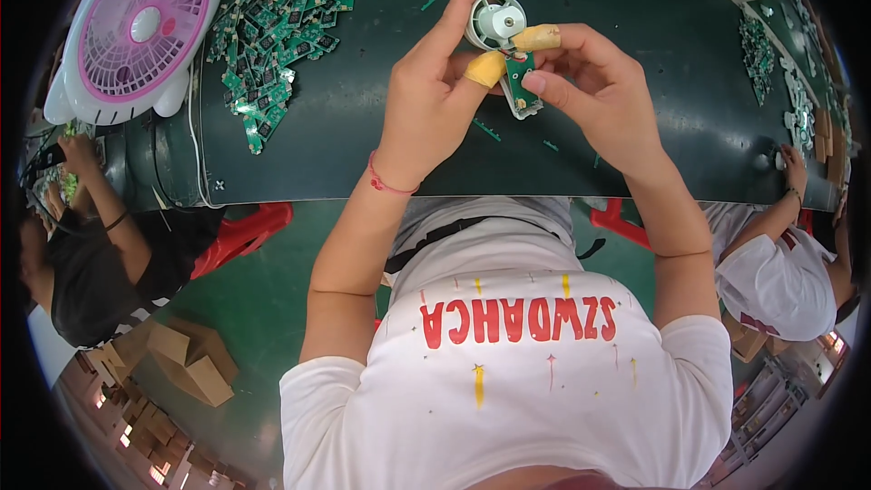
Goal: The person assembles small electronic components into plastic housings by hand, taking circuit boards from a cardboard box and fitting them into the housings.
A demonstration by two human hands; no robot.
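- Left hand (428,95) is holding the housing (495,22), upper centre of the frame.
- Right hand (603,95), nearer the board (518,78), is pinching its right edge.
- The board is lying below the housing, long axis running near-vertical.

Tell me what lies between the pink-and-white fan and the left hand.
In the head view, a heap of green circuit boards lies between the fan and left hand, then dark green tabletop.

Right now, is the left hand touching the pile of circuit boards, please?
Apart: the head view shows a strip of dark green table between the left hand and the pile.
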